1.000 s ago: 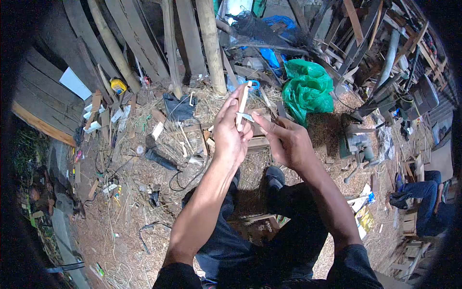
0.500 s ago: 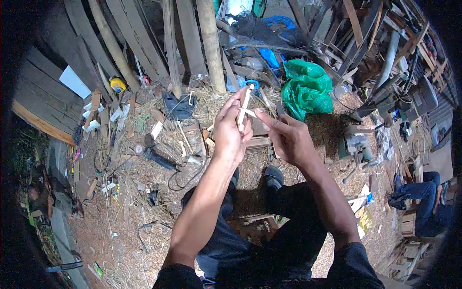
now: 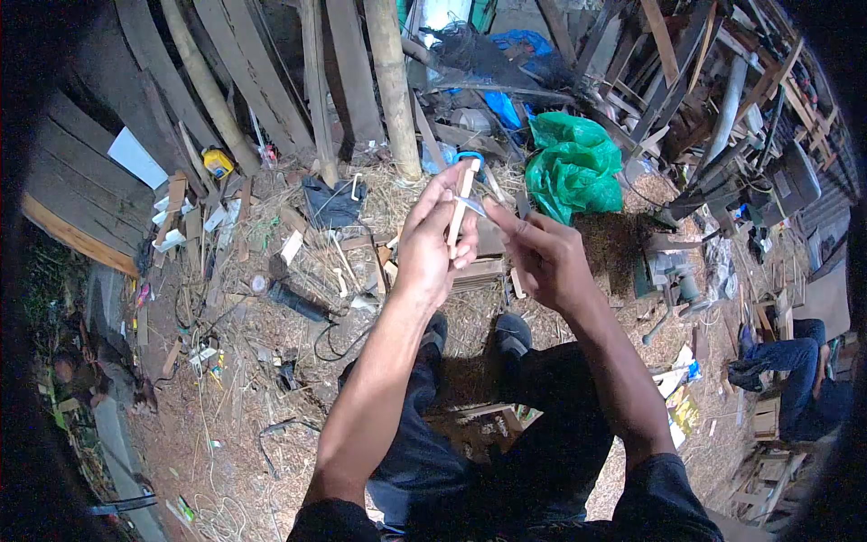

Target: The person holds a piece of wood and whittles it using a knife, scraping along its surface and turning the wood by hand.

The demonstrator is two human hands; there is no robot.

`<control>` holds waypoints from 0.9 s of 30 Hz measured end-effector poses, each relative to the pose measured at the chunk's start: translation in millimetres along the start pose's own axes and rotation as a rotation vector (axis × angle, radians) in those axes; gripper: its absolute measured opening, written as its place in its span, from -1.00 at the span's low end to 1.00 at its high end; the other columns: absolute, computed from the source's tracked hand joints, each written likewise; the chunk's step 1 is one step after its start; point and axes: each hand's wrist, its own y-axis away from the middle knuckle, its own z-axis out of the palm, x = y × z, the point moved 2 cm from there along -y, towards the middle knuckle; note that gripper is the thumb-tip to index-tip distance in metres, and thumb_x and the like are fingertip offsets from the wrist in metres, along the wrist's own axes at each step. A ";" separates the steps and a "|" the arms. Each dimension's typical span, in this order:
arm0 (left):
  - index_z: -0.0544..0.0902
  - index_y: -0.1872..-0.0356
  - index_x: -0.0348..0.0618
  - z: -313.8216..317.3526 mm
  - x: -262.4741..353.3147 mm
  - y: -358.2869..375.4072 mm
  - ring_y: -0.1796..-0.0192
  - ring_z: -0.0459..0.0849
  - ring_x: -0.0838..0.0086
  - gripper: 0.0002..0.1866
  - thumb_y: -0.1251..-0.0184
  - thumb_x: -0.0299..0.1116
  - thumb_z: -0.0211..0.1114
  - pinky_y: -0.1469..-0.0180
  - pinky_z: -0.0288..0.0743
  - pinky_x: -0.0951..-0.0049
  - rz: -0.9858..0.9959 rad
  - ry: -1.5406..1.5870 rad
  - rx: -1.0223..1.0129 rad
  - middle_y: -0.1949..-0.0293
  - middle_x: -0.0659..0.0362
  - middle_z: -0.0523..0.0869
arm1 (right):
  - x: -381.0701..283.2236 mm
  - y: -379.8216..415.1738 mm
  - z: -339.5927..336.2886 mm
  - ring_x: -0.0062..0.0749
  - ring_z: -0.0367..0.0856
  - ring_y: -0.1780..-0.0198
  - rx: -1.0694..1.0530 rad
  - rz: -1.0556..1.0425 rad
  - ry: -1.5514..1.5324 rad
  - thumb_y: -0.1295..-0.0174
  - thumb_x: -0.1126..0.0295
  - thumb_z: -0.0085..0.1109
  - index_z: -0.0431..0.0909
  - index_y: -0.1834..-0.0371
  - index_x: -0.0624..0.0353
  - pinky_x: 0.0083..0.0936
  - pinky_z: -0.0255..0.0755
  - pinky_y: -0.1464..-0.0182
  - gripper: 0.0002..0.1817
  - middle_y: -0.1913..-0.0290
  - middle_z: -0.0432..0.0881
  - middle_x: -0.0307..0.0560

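Amid leaning planks (image 3: 271,81) and straw, the left hand (image 3: 432,244) pinched a pale wooden strip (image 3: 459,206) upright at chest height — the right hand (image 3: 542,257) pinched a small blade (image 3: 479,210) against it; a slip risked cutting the fingers.

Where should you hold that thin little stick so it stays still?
Probably low down, as the left hand does: its grip wraps the lower half of the pale stick from the left. The stick is long, thin and nearly upright, so that leaves its top bare for the small blade the right hand brings in from the right.
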 end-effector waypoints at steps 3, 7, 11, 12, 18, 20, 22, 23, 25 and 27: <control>0.28 -0.37 -0.18 -8.9 2.7 -2.4 0.67 0.28 0.67 -0.54 -0.49 -0.35 -0.13 0.69 0.13 0.66 -0.023 -0.058 -0.059 0.52 0.28 0.43 | 0.6 -0.3 0.1 -0.14 0.54 0.48 -0.025 0.009 0.016 -0.06 0.61 0.23 0.50 -0.29 -0.17 -0.33 0.46 0.37 -0.34 0.43 0.54 -0.02; 0.28 -0.38 -0.15 -14.3 0.5 -1.8 0.66 0.31 0.69 -0.54 -0.54 -0.27 -0.07 0.69 0.16 0.67 -0.044 0.026 -0.193 0.50 0.29 0.43 | 1.8 -3.0 -0.4 -0.13 0.54 0.48 -0.001 -0.017 -0.032 -0.07 0.60 0.23 0.49 -0.30 -0.20 -0.30 0.47 0.37 -0.33 0.43 0.54 -0.02; 0.24 -0.43 -0.14 -10.7 -1.3 -1.7 0.65 0.27 0.75 -0.49 -0.54 -0.24 0.02 0.66 0.13 0.68 0.110 -0.365 -0.084 0.51 0.35 0.41 | 2.4 -3.2 -2.6 -0.13 0.56 0.47 -0.002 -0.004 -0.004 -0.09 0.58 0.24 0.49 -0.29 -0.25 -0.29 0.48 0.37 -0.35 0.41 0.56 -0.02; 0.25 -0.43 -0.14 -12.7 -3.0 -2.5 0.64 0.26 0.77 -0.48 -0.54 -0.24 0.04 0.64 0.12 0.69 0.134 -0.395 -0.081 0.52 0.36 0.40 | 1.2 -2.7 -2.5 -0.12 0.56 0.46 -0.001 0.007 0.011 -0.10 0.57 0.23 0.50 -0.29 -0.26 -0.29 0.48 0.37 -0.36 0.40 0.57 -0.02; 0.33 -0.40 -0.11 -4.2 -7.7 -1.9 0.57 0.21 0.82 -0.52 -0.54 -0.23 0.06 0.58 0.05 0.74 0.163 -0.447 0.053 0.53 0.44 0.34 | -3.3 -0.9 -0.4 -0.08 0.59 0.47 0.051 0.027 0.100 -0.17 0.49 0.22 0.51 -0.26 -0.28 -0.28 0.49 0.40 -0.44 0.40 0.56 -0.04; 0.36 -0.38 -0.13 -3.0 -10.5 -0.1 0.56 0.22 0.81 -0.55 -0.55 -0.24 0.04 0.57 0.06 0.73 0.142 -0.397 0.073 0.55 0.45 0.33 | -1.5 0.4 0.1 -0.08 0.58 0.48 0.064 0.027 0.123 -0.19 0.47 0.22 0.52 -0.25 -0.29 -0.28 0.49 0.41 -0.46 0.41 0.55 -0.04; 0.35 -0.38 -0.12 -2.2 -13.7 1.2 0.58 0.22 0.81 -0.55 -0.55 -0.24 0.05 0.59 0.05 0.72 0.109 -0.283 0.054 0.55 0.45 0.32 | 3.4 1.8 1.0 -0.09 0.58 0.48 0.089 0.021 0.130 -0.20 0.45 0.23 0.53 -0.24 -0.29 -0.27 0.48 0.42 -0.48 0.43 0.54 -0.04; 0.35 -0.38 -0.12 -0.4 -15.4 3.7 0.60 0.21 0.81 -0.54 -0.55 -0.24 0.05 0.60 0.04 0.72 0.089 -0.247 0.064 0.56 0.45 0.32 | 5.1 0.0 -1.9 -0.09 0.57 0.48 0.080 0.046 0.128 -0.19 0.47 0.22 0.53 -0.24 -0.27 -0.26 0.47 0.42 -0.48 0.43 0.53 -0.04; 0.34 -0.38 -0.11 4.4 -19.3 9.6 0.62 0.20 0.81 -0.54 -0.55 -0.23 0.05 0.63 0.03 0.73 0.047 -0.178 0.082 0.57 0.45 0.31 | 9.4 -3.8 -10.0 -0.08 0.56 0.48 0.067 0.099 0.124 -0.18 0.49 0.21 0.54 -0.24 -0.23 -0.24 0.45 0.41 -0.47 0.45 0.52 -0.03; 0.32 -0.40 -0.08 4.1 -20.6 10.7 0.66 0.17 0.78 -0.52 -0.54 -0.19 0.04 0.67 0.04 0.71 0.009 -0.128 0.115 0.57 0.42 0.31 | 13.9 -7.1 -14.7 -0.09 0.54 0.48 0.013 0.048 0.113 -0.15 0.52 0.21 0.53 -0.25 -0.21 -0.25 0.44 0.40 -0.45 0.46 0.50 -0.02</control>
